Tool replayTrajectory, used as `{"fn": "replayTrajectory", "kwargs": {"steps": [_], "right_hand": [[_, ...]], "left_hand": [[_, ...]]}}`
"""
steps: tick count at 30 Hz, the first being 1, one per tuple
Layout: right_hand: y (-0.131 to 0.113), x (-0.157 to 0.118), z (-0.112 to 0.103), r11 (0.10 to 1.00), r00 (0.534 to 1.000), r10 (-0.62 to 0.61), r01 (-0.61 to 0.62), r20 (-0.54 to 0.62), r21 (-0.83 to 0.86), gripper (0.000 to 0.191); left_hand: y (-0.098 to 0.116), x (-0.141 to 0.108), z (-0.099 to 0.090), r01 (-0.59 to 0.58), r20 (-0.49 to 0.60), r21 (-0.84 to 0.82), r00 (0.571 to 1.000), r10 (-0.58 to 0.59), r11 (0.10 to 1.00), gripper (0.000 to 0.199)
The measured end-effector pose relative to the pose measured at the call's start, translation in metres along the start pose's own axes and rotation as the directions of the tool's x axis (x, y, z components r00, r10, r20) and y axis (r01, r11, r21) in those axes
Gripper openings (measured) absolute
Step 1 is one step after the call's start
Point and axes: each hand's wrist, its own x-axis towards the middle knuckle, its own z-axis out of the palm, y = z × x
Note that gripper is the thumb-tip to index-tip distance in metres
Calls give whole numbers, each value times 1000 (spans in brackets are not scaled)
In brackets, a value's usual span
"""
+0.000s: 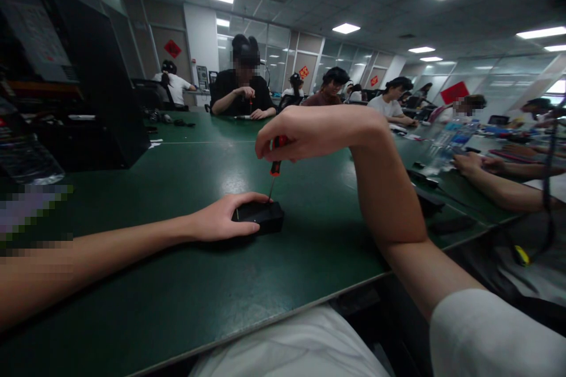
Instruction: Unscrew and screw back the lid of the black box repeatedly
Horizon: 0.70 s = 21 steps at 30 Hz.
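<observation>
A small black box-shaped device (pixel 270 221) lies on the green tabletop (pixel 212 283). My left hand (pixel 223 218) grips it from the left, thumb along the near side and fingers along the far side. Above it, my right hand (pixel 294 135) is wrapped round the handle of a red and black screwdriver (pixel 275 168). The screwdriver stands nearly upright, with its thin shaft running down to the top of the device. Whether the tip sits in a screw is too small to make out.
At the left stand a black computer case (pixel 95 70) and a clear plastic bottle (pixel 26 147). Across the table a person in black (pixel 241 85) works with a tool. To the right are more bottles (pixel 453 138), dark cables, and a co-worker's hands (pixel 475 164).
</observation>
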Motion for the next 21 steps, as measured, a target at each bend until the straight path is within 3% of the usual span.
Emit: {"fn": "replayTrajectory", "kwargs": {"steps": [4,9,13,19,21], "right_hand": [[-3,0,0,993,994,-106,106,-5,-52,25],[-4,2,0,999,999,-46,45,-25,-26,20],[-3,2,0,991,991,-129,128,-22,-47,25],[-3,3,1,1000,1000,-3,3,-24,-5,21],[-2,3,1,999,999,-25,25,-43,-21,20]], "left_hand": [[1,0,0,1,7,-5,1000,-1,1000,62],[1,0,0,0,13,-4,1000,0,1000,61],[1,0,0,2,5,-9,1000,-2,1000,61],[1,0,0,-5,12,-9,1000,5,1000,60],[1,-1,0,-15,2,-1,1000,15,1000,59]]}}
